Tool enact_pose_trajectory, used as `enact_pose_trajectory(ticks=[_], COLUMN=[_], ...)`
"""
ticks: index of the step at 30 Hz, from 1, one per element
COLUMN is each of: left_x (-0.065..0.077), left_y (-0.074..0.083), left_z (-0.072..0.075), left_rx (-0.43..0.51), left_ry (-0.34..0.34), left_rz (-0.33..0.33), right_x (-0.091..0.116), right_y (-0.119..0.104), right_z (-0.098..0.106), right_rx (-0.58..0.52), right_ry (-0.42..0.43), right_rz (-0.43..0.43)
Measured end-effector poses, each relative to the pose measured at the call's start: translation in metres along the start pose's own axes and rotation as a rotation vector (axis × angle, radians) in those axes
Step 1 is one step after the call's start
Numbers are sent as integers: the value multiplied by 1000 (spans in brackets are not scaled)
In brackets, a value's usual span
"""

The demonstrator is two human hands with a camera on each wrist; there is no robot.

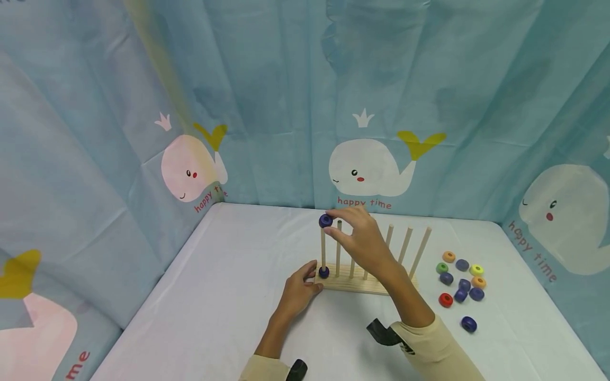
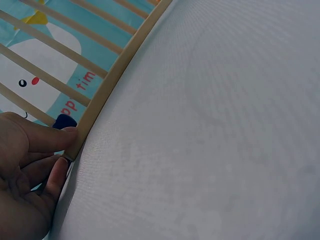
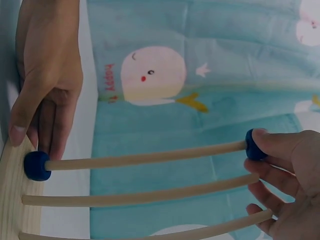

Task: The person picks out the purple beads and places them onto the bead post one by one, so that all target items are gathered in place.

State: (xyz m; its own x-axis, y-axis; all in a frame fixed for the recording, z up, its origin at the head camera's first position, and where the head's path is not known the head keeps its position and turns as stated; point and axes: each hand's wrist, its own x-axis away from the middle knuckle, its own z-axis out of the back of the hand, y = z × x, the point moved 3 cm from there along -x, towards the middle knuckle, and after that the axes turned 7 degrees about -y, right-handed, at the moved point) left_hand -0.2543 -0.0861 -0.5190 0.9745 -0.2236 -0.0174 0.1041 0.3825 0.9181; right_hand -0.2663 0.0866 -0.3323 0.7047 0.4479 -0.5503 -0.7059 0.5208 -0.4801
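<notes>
A wooden peg stand [image 1: 355, 286] with a row of upright dowels is on the white table. My left hand [image 1: 296, 293] grips the left end of its base, thumb on the near side, as the left wrist view shows [image 2: 30, 165]. Between thumb and fingers, my right hand [image 1: 366, 242] pinches a dark blue bead [image 1: 325, 220] at the top of the leftmost dowel. In the right wrist view this bead [image 3: 255, 145] sits right at the dowel's tip. Another blue bead [image 3: 37, 166] is around the same dowel, down at the base. The other dowels in view carry no beads.
Right of the stand, several loose beads lie on the table, among them a red bead [image 1: 446, 300], a green bead [image 1: 442, 268], a yellow bead [image 1: 476, 270] and a blue bead [image 1: 469, 324]. A blue curtain [image 1: 281, 106] with printed whales surrounds the table.
</notes>
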Motion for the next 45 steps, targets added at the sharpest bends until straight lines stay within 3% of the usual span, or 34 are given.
enact_pose_trajectory(ticks=[27, 36, 45], left_x=[0, -2, -2], left_y=[0, -4, -3], left_z=[0, 0, 0], left_rx=[-17, -23, -19], left_ry=[-2, 7, 12], left_rz=[-26, -9, -6], right_x=[-3, 3, 23], right_y=[5, 0, -4], right_z=[-5, 8, 30], right_rx=[-7, -15, -30], right_ry=[12, 70, 148], right_rz=[2, 38, 52])
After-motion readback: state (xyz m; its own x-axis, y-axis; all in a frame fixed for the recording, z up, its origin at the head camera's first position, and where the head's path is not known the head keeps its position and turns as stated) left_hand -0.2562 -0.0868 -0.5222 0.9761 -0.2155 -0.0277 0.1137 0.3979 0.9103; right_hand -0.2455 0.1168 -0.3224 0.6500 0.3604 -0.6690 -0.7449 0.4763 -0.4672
